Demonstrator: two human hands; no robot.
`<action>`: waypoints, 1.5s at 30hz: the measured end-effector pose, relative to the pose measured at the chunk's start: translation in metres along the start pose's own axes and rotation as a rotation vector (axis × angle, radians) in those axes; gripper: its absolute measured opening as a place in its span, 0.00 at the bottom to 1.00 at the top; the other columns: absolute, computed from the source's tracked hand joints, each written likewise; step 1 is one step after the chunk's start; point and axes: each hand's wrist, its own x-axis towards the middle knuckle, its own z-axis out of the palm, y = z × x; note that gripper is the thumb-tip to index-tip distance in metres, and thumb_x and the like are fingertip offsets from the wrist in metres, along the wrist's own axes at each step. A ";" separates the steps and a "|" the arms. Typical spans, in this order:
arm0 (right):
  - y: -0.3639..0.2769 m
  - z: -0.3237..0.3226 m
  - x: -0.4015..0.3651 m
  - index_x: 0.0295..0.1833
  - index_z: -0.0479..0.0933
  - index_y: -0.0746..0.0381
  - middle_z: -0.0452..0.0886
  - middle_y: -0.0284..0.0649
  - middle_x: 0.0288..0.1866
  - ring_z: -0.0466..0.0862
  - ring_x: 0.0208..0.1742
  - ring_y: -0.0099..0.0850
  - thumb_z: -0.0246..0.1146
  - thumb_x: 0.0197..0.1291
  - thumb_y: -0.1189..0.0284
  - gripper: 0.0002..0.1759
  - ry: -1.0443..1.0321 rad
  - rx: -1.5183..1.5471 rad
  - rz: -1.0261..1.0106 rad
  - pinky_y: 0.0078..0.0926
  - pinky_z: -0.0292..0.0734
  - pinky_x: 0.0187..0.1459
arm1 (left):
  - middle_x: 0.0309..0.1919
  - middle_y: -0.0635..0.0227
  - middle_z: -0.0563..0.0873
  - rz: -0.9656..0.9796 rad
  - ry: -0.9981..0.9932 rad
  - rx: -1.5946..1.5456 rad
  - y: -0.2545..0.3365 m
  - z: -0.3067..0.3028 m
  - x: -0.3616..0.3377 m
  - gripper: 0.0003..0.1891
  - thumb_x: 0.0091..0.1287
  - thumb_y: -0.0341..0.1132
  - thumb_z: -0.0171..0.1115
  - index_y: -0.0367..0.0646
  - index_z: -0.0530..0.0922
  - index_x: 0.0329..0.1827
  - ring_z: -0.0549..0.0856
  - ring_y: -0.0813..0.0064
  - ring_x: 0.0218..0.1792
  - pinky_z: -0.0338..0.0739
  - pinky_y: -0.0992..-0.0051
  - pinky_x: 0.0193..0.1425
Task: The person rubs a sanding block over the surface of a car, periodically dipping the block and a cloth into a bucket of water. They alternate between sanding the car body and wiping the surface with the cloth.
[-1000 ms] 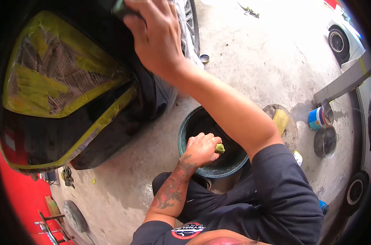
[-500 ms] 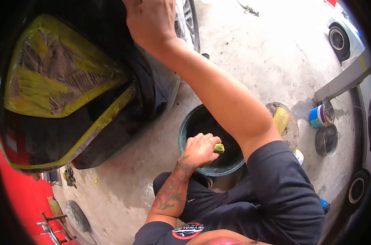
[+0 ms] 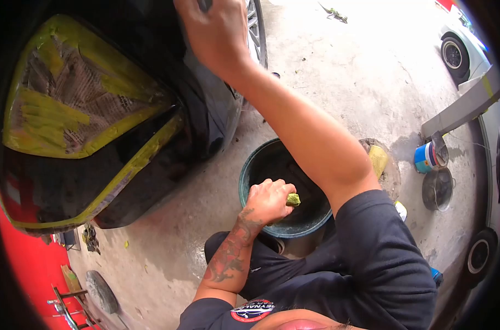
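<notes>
My left hand (image 3: pixel 269 202) is closed around a yellow-green sponge (image 3: pixel 293 199), whose end pokes out past the fingers. It hovers over a dark round basin (image 3: pixel 246 176) between my knees. My right arm reaches across to the dark car body (image 3: pixel 208 110). At the top edge, my right hand (image 3: pixel 217 36) is against or just above the car near the wheel. Its fingertips are cut off by the frame, and a small dark patch shows between thumb and fingers. Newspaper (image 3: pixel 90 110) edged with yellow tape (image 3: pixel 118 192) covers the car's lamp area.
Right of the basin, a yellow block (image 3: pixel 378 161) lies on a round patch. Beyond it stand a blue-and-white paint can (image 3: pixel 426 158) and a dark metal pot (image 3: pixel 438 188). A grey panel (image 3: pixel 461 107) and another car (image 3: pixel 461 49) are at right. A stone-like slab (image 3: pixel 101 291) lies lower left.
My right hand has shifted slightly right and down along the car, with more gap showing between thumb and fingers. My left hand and the sponge stay almost still. The view has shifted slightly.
</notes>
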 end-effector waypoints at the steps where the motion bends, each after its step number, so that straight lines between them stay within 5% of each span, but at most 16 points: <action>1: 0.006 -0.006 -0.012 0.61 0.80 0.61 0.82 0.54 0.54 0.79 0.60 0.55 0.65 0.72 0.63 0.19 -0.032 -0.013 0.018 0.50 0.73 0.61 | 0.43 0.66 0.89 0.005 0.006 -0.002 0.000 0.000 0.000 0.17 0.57 0.40 0.75 0.52 0.88 0.50 0.88 0.58 0.48 0.85 0.55 0.52; 9: -0.015 0.010 0.045 0.58 0.83 0.62 0.82 0.54 0.56 0.78 0.63 0.54 0.67 0.69 0.61 0.19 0.050 0.019 -0.183 0.50 0.72 0.65 | 0.43 0.66 0.89 -0.008 -0.029 -0.021 0.001 -0.002 0.000 0.16 0.57 0.40 0.75 0.52 0.88 0.49 0.88 0.58 0.49 0.85 0.55 0.53; 10: -0.021 -0.001 0.037 0.57 0.84 0.63 0.81 0.53 0.60 0.78 0.63 0.54 0.69 0.68 0.62 0.19 -0.013 0.017 -0.081 0.49 0.72 0.65 | 0.43 0.66 0.89 -0.009 -0.033 -0.013 0.001 -0.002 -0.001 0.16 0.57 0.40 0.75 0.52 0.88 0.49 0.88 0.58 0.49 0.85 0.55 0.53; 17: 0.014 -0.008 -0.021 0.62 0.80 0.64 0.81 0.52 0.59 0.79 0.61 0.53 0.68 0.69 0.70 0.18 0.009 -0.064 -0.377 0.47 0.74 0.63 | 0.43 0.66 0.89 0.000 -0.038 -0.015 0.004 -0.003 0.003 0.15 0.57 0.40 0.74 0.52 0.88 0.49 0.88 0.58 0.49 0.84 0.55 0.53; 20: -0.003 0.007 0.017 0.63 0.77 0.64 0.81 0.53 0.59 0.79 0.60 0.55 0.64 0.71 0.73 0.17 0.047 0.023 -0.446 0.51 0.73 0.61 | 0.50 0.69 0.88 -0.097 -0.199 -0.064 0.005 -0.008 0.006 0.19 0.59 0.43 0.73 0.57 0.87 0.55 0.85 0.59 0.58 0.77 0.53 0.64; 24: 0.017 0.012 -0.026 0.58 0.80 0.54 0.79 0.45 0.57 0.78 0.57 0.51 0.74 0.57 0.72 0.23 0.106 -0.003 -0.467 0.49 0.73 0.57 | 0.43 0.65 0.89 -0.015 -0.044 -0.007 0.000 -0.001 0.005 0.16 0.58 0.40 0.74 0.52 0.88 0.49 0.88 0.58 0.49 0.84 0.55 0.53; 28: 0.012 0.009 -0.032 0.57 0.80 0.54 0.79 0.44 0.60 0.77 0.58 0.50 0.73 0.58 0.73 0.21 0.069 -0.012 -0.466 0.49 0.72 0.56 | 0.43 0.66 0.89 0.004 -0.023 -0.019 0.000 0.000 0.008 0.16 0.57 0.40 0.74 0.52 0.88 0.49 0.88 0.57 0.49 0.84 0.55 0.53; 31: -0.013 0.012 0.012 0.63 0.77 0.65 0.81 0.53 0.58 0.79 0.59 0.56 0.62 0.71 0.74 0.17 0.057 -0.029 -0.321 0.52 0.73 0.60 | 0.43 0.66 0.89 -0.002 -0.051 -0.034 0.001 0.001 0.008 0.16 0.57 0.40 0.75 0.52 0.88 0.49 0.88 0.57 0.49 0.84 0.55 0.53; 35: 0.006 0.020 -0.015 0.58 0.81 0.54 0.79 0.43 0.60 0.77 0.57 0.50 0.73 0.58 0.72 0.21 0.146 -0.039 -0.364 0.49 0.72 0.57 | 0.43 0.66 0.89 -0.021 -0.056 -0.019 0.001 0.001 0.004 0.17 0.56 0.40 0.75 0.51 0.88 0.49 0.87 0.58 0.49 0.84 0.55 0.54; 38: 0.013 0.009 -0.045 0.56 0.81 0.55 0.79 0.44 0.59 0.77 0.57 0.51 0.74 0.58 0.72 0.20 0.072 -0.039 -0.301 0.51 0.72 0.56 | 0.43 0.66 0.89 0.003 -0.021 -0.023 0.000 0.002 0.003 0.17 0.56 0.40 0.75 0.51 0.88 0.50 0.87 0.58 0.49 0.84 0.55 0.53; 41: -0.008 0.008 -0.002 0.62 0.77 0.64 0.81 0.53 0.57 0.78 0.59 0.55 0.61 0.71 0.74 0.16 0.073 -0.022 -0.323 0.51 0.71 0.62 | 0.43 0.66 0.89 0.010 -0.035 -0.033 0.002 0.002 0.003 0.17 0.57 0.40 0.75 0.51 0.88 0.50 0.87 0.58 0.49 0.84 0.55 0.53; 45: -0.004 0.010 0.013 0.61 0.79 0.64 0.81 0.53 0.58 0.78 0.60 0.54 0.62 0.70 0.73 0.16 0.092 -0.020 -0.328 0.50 0.70 0.63 | 0.46 0.67 0.89 -0.035 -0.089 -0.026 0.002 0.001 0.002 0.18 0.57 0.41 0.74 0.53 0.88 0.52 0.87 0.58 0.51 0.82 0.55 0.56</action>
